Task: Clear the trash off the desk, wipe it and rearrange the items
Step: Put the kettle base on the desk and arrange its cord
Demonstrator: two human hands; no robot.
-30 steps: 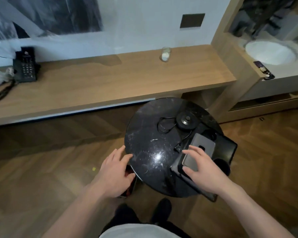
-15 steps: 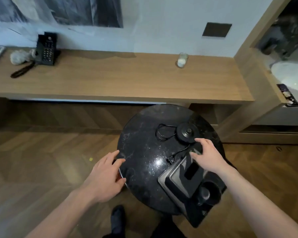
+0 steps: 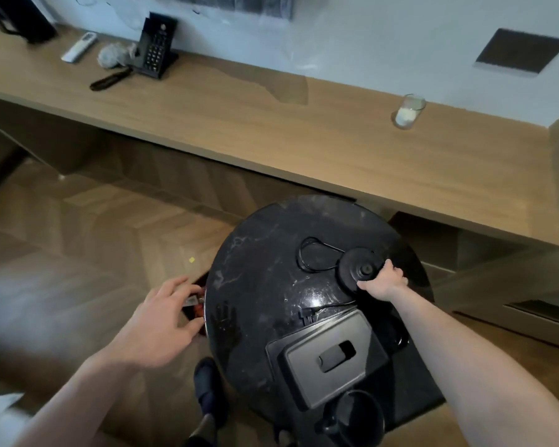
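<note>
A round black marble table (image 3: pixel 259 262) stands in front of the long wooden desk (image 3: pixel 271 130). On the table lies a black kettle base (image 3: pixel 357 271) with its coiled cord (image 3: pixel 313 258). My right hand (image 3: pixel 383 282) grips the right edge of the kettle base. A black tray (image 3: pixel 410 398) holding a grey lidded box (image 3: pixel 333 356) and a black cup (image 3: pixel 359 417) sits at the table's near right. My left hand (image 3: pixel 162 321) hovers beside the table's left rim, fingers spread, holding nothing.
On the desk are a black phone (image 3: pixel 157 46) with its handset off, a crumpled wad (image 3: pixel 112 54), a white remote (image 3: pixel 78 46), and a glass (image 3: pixel 407 111). A red-rimmed bin (image 3: pixel 197 312) shows below the table. My shoe (image 3: pixel 207 382) is on the wooden floor.
My right hand left the grey box on the tray and reached forward to grip the kettle base. The view swung left. My left hand stayed by the table's left rim.
</note>
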